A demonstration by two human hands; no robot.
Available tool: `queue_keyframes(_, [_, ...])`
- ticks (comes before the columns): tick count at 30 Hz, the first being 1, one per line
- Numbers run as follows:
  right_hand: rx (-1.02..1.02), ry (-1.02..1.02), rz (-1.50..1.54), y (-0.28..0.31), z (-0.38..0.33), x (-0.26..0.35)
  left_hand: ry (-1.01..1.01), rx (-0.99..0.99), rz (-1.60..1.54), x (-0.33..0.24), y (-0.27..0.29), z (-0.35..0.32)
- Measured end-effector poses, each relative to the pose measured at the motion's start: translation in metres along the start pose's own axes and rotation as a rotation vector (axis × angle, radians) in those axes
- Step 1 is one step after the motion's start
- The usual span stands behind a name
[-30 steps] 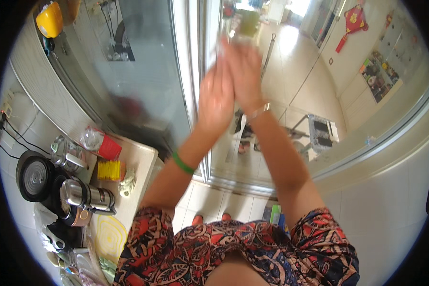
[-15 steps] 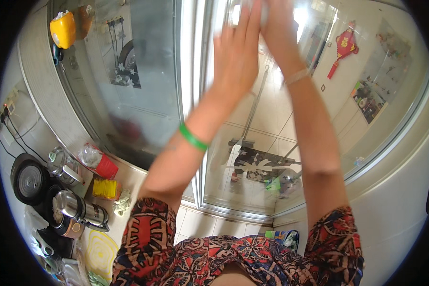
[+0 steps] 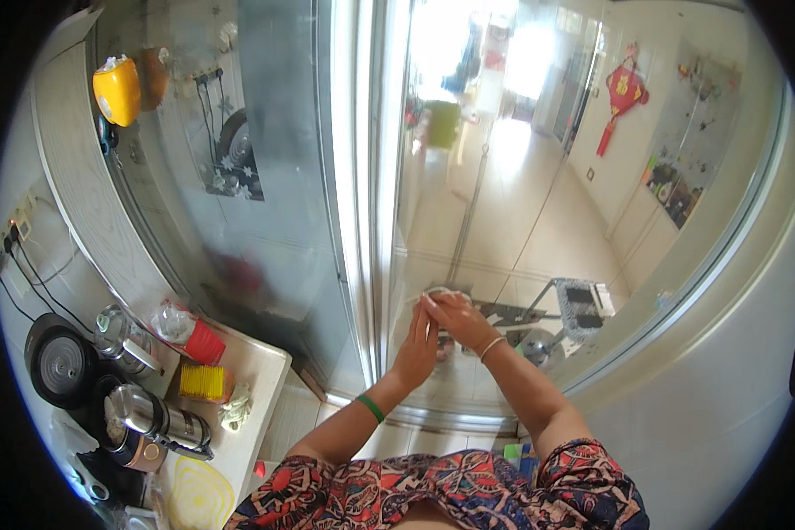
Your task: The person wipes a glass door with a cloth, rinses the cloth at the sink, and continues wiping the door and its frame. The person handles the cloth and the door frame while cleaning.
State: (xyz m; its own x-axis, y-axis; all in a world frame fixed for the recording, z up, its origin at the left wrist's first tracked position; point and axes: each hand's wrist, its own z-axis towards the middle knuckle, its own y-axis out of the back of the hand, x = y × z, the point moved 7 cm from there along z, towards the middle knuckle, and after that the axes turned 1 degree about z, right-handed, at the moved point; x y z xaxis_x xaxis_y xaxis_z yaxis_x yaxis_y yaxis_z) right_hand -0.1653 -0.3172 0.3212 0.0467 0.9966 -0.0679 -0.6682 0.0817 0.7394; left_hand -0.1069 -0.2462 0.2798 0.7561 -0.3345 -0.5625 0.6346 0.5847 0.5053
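Note:
Both my hands are close together, low against the clear glass panel [image 3: 539, 221] of a sliding door. My right hand [image 3: 461, 320] is bent over a pale, thin edge that looks like a white cloth [image 3: 434, 291], pressed on the glass; most of it is hidden under the fingers. My left hand [image 3: 415, 349] is beside it, its fingers stretched upward and touching the right hand. A green band [image 3: 371, 407] circles my left wrist, and a pale bracelet [image 3: 493, 349] is on the right one.
A white door frame [image 3: 362, 177] stands left of my hands, beside a frosted panel [image 3: 282, 115]. At the left, a counter [image 3: 269, 362] holds a steel thermos [image 3: 172, 420], a black pan [image 3: 61, 364], a glass kettle [image 3: 123, 340] and a yellow sponge [image 3: 203, 382]. A folding chair [image 3: 578, 309] shows through the glass.
Both hands have come down from the top of the glass to its lower part, staying together. My arms are now lower and more bent, and more of the room behind the glass shows.

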Motion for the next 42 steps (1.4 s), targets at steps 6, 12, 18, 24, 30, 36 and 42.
queue_keyframes(6, [-0.009,-0.326,0.53,0.088,0.111,-0.052,-0.329,-0.23,0.216,-0.063,0.062,0.113])
queue_keyframes(12, [-0.676,0.243,-0.176,0.298,0.29,-0.035,-0.751,-0.589,0.408,-0.193,0.205,0.299])
queue_keyframes(18, [-0.579,-0.014,0.195,0.259,0.262,-0.051,-0.594,-0.413,0.397,-0.168,0.178,0.283])
queue_keyframes(24, [-0.002,-0.043,-0.186,0.034,0.026,-0.021,-0.252,-0.118,0.205,0.006,0.011,0.061])
queue_keyframes(30, [0.311,-0.001,-0.248,-0.019,-0.092,-0.02,-0.089,0.169,0.269,0.015,-0.081,-0.037])
queue_keyframes(36, [-0.185,0.195,-0.135,0.166,0.068,-0.07,-0.525,-0.293,0.472,-0.096,0.023,0.15])
queue_keyframes(42, [-0.164,-0.078,-0.324,0.222,0.119,-0.077,-0.929,-0.609,0.433,-0.166,0.061,0.226])
